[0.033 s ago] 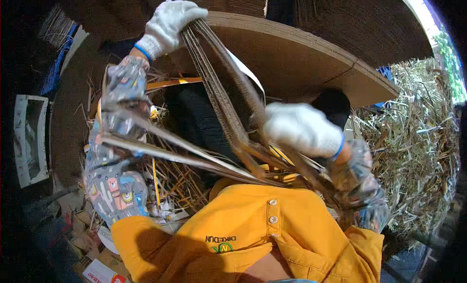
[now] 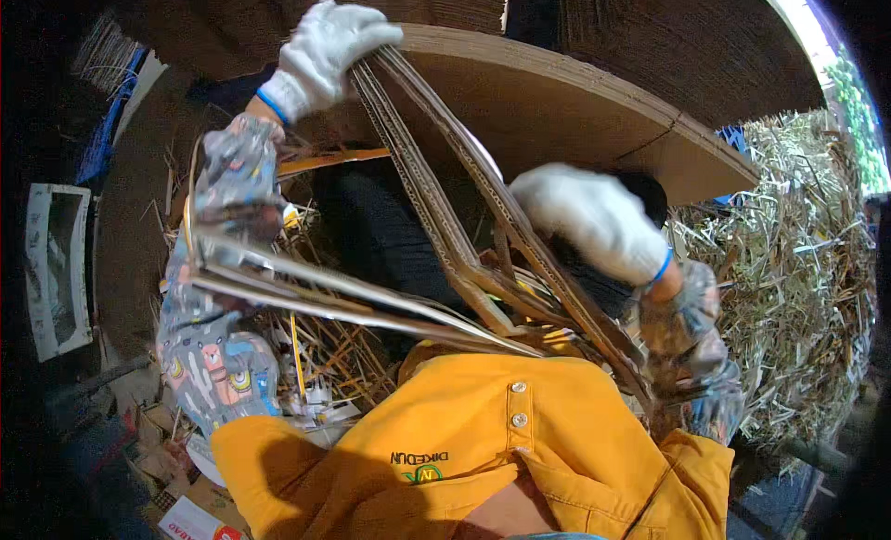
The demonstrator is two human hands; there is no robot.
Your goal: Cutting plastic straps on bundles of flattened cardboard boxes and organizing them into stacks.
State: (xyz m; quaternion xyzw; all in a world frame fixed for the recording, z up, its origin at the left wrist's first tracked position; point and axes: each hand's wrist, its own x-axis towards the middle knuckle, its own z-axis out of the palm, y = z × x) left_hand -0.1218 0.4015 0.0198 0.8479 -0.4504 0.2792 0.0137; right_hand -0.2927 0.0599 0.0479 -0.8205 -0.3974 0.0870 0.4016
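Note:
My left hand [image 2: 329, 52], in a white knit glove with a blue cuff edge, is closed round the upper end of several long brown corrugated cardboard strips [image 2: 418, 182]. They slant from it down to the right, toward my lap, and some bend near their lower ends. Alongside their right edge is my right hand [image 2: 594, 220], in a matching glove; it is blurred and its fingers are not clear. Other strips [image 2: 353, 294], pale and brown, stretch from beside my left forearm across to my yellow apron [image 2: 483, 419].
A large curved-looking cardboard sheet edge [image 2: 575, 71] spans the far side. A tall heap of shredded strips [image 2: 780, 289] stands at the right. Loose strips [image 2: 343, 354] lie below my left arm. Cardboard scraps and a red-and-white box [image 2: 200, 517] are at the lower left.
My right hand has moved away from me and slightly right. The brown strips beside it have shifted and look straighter. My left hand stays nearly in place, still closed on them.

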